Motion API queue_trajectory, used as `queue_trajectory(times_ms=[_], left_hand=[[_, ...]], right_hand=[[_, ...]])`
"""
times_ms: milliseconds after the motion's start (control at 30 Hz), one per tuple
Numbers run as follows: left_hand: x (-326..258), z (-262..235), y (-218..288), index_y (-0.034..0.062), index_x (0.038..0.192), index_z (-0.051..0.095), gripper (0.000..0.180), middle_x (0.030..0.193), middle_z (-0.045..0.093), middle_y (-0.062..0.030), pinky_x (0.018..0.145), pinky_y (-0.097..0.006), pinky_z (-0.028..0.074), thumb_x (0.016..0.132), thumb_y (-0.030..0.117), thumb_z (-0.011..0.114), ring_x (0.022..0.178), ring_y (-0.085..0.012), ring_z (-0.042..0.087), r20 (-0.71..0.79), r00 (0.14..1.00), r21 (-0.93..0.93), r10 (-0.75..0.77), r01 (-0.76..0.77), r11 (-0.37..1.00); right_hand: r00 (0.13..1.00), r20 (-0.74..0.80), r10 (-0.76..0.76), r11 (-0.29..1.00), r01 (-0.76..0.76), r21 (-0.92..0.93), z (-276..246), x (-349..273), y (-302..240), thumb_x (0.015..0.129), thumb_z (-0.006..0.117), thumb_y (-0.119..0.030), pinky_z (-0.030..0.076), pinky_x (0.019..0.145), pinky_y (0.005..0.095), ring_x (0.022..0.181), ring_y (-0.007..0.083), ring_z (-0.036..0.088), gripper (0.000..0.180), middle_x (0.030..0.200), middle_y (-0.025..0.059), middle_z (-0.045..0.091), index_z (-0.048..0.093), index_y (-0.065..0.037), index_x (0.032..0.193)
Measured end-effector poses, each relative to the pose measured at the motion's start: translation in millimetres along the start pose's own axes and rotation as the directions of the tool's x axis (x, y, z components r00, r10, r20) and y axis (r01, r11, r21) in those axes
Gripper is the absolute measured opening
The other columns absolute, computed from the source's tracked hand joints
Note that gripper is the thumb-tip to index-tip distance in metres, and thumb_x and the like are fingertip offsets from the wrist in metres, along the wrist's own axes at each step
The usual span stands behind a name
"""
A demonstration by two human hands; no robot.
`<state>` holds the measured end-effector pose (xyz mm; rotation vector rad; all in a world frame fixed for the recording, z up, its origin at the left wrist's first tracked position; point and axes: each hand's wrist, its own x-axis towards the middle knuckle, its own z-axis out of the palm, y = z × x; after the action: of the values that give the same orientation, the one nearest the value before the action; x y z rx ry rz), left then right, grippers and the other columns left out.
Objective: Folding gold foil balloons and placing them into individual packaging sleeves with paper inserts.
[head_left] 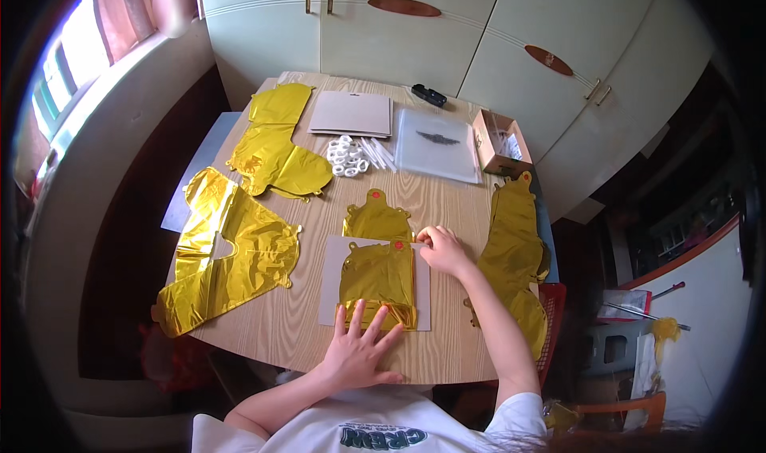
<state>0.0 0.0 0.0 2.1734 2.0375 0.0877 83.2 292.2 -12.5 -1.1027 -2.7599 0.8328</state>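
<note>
A gold foil balloon (pixel 375 276), flat and uninflated, lies folded over a grey card sheet (pixel 328 293) in front of me. Its upper part sticks out past the card's far edge, and small tabs with red dots show on it. My left hand (pixel 363 347) rests on the balloon's near end, fingers spread. At the card's far right corner, my right hand (pixel 444 250) has its fingers bent together at the foil's edge. What is between those fingertips is too small to make out.
More flat gold foil balloons lie at left (pixel 247 245), far left (pixel 279 142) and right (pixel 511 245). Toward the back are a stack of card sheets (pixel 351 114), white rings (pixel 346 158), white sticks (pixel 378 153), clear plastic bags (pixel 439 154), a box (pixel 496 162) and a black object (pixel 429 95).
</note>
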Motion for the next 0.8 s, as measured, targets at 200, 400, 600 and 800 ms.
queue_trajectory(times_ms=[200, 400, 600, 800], left_hand=[[-1.5, 0.2, -0.6, 0.0253, 0.152, 0.034, 0.093, 0.158, 0.025, -0.0168, 0.109, -0.072, 0.008, 0.079, 0.084, 0.039, 0.143, -0.0527, 0.016, -0.015, 1.0, 0.0, 0.003, -0.003, 1.0], [-0.8, -0.7, -0.2, 0.0246, 0.152, 0.033, 0.093, 0.158, 0.025, -0.017, 0.11, -0.071, 0.009, 0.08, 0.083, 0.039, 0.143, -0.052, 0.015, -0.024, 1.0, -0.013, 0.012, -0.013, 1.0], [-1.7, 3.5, -0.5, 0.0256, 0.152, 0.033, 0.095, 0.158, 0.025, -0.018, 0.11, -0.072, 0.009, 0.078, 0.085, 0.039, 0.142, -0.0533, 0.015, -0.025, 1.0, -0.005, 0.017, -0.017, 1.0], [-0.5, -0.4, 0.0, 0.024, 0.152, 0.034, 0.092, 0.157, 0.027, -0.0169, 0.109, -0.072, 0.01, 0.08, 0.082, 0.04, 0.143, -0.0521, 0.017, -0.028, 0.999, -0.028, 0.016, -0.017, 0.999]], right_hand=[[0.991, 0.116, -0.072, 0.995, 0.064, 0.076, -21.0, 10.6, -4.7, 0.085, 0.063, -0.023, 0.048, 0.089, 0.0372, 0.099, 0.0279, 0.061, 0.023, 0.099, 0.015, 0.064, 0.066, -0.003, 0.097], [0.986, -0.13, 0.105, 0.932, -0.052, 0.36, -50.6, 15.2, 7.6, 0.092, 0.058, -0.015, 0.055, 0.066, 0.036, 0.073, 0.0211, 0.064, 0.014, 0.08, 0.0113, 0.064, 0.064, -0.003, 0.093], [0.748, -0.655, 0.105, 0.868, 0.253, 0.428, -115.0, -0.9, 30.1, 0.099, 0.053, -0.012, 0.053, 0.05, 0.0272, 0.059, 0.0125, 0.058, 0.011, 0.072, 0.0038, 0.054, 0.056, -0.002, 0.097], [0.578, -0.809, -0.111, 0.885, 0.427, 0.184, -117.4, -46.1, -10.6, 0.097, 0.058, -0.01, 0.053, 0.059, 0.0275, 0.067, 0.0144, 0.067, 0.011, 0.08, 0.008, 0.066, 0.056, 0.0, 0.101]])
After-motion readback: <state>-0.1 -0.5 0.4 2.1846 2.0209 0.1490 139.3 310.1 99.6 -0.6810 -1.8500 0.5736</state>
